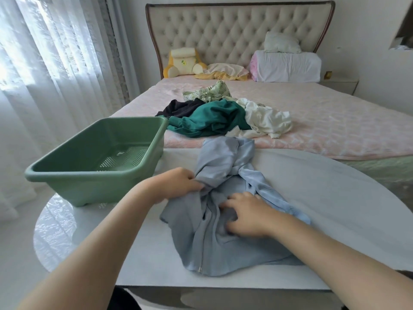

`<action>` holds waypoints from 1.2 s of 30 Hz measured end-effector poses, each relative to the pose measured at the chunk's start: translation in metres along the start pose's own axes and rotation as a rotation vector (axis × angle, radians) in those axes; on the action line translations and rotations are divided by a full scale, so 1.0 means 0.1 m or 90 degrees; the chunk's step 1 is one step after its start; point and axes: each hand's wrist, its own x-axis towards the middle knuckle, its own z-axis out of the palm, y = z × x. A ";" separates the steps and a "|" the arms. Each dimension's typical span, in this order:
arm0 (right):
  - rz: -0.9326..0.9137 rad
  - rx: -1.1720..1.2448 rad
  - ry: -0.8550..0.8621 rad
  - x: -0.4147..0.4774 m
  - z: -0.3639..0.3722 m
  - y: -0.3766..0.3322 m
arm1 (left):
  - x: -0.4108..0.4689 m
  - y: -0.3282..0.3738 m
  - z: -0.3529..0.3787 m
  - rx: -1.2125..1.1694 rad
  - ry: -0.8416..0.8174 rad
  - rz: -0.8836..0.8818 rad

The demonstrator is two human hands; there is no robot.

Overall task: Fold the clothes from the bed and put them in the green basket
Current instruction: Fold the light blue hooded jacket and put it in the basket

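A crumpled light blue zip-up garment (223,238) lies on the round table (335,209) in front of me. My left hand (176,183) grips a bunched fold at its left side. My right hand (245,217) rests on the middle of the garment with fingers curled into the cloth. The green basket (73,175) stands empty at the table's left edge. On the pink bed (335,121) beyond lies a pile: a teal garment (212,118), a black one (178,108), a white one (266,119) and a leaf-print one (212,90).
Pillows (288,66) and a yellow cushion (183,63) lean against the tufted headboard. White curtains (44,74) hang at the left. A nightstand (339,85) stands to the right of the bed. The table's right half is bare.
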 end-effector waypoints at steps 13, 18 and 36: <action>0.215 0.408 0.104 0.02 -0.06 0.30 | -0.04 0.16 0.40 -0.103 0.015 0.151; 0.188 0.124 0.097 0.00 0.01 0.39 | 0.02 -0.04 0.57 0.226 -0.034 0.190; -0.071 -0.039 0.129 0.18 -0.09 0.12 | 0.33 -0.04 0.55 0.218 0.194 0.277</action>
